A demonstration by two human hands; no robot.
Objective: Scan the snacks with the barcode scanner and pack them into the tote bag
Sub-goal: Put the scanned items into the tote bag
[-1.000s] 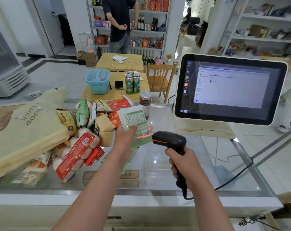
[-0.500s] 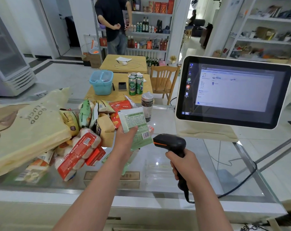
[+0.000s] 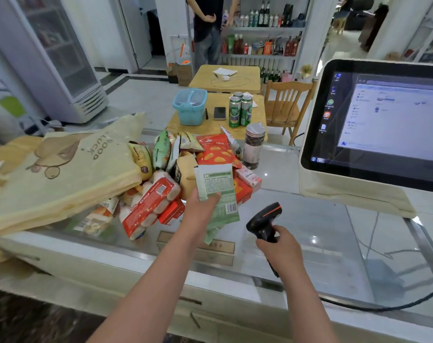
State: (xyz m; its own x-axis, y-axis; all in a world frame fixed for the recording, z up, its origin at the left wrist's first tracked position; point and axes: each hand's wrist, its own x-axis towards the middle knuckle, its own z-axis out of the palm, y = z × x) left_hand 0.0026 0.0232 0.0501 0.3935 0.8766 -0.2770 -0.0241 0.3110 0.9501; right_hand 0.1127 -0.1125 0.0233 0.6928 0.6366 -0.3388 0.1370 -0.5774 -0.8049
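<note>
Above the glass counter (image 3: 314, 219), in front of the heap of snacks (image 3: 148, 204), the green snack packet (image 3: 216, 189) stood nearly upright, its long axis running top to bottom with a slight lean. Its barcode (image 3: 231, 208) sat at the lower right corner, facing me and the person alike. The left hand (image 3: 200, 210) pinched the packet from below, thumb laid over the printed face; the fingers behind it I could not see. Just right of the barcode and lower, not touching, was the barcode scanner (image 3: 265, 220), the right hand (image 3: 281, 248) curled round its handle. The tote bag (image 3: 62, 181) lay flat to the far left on that heap, so I judged the left hand much the nearer for packing. The monitor (image 3: 373, 125) stood at the right.
</note>
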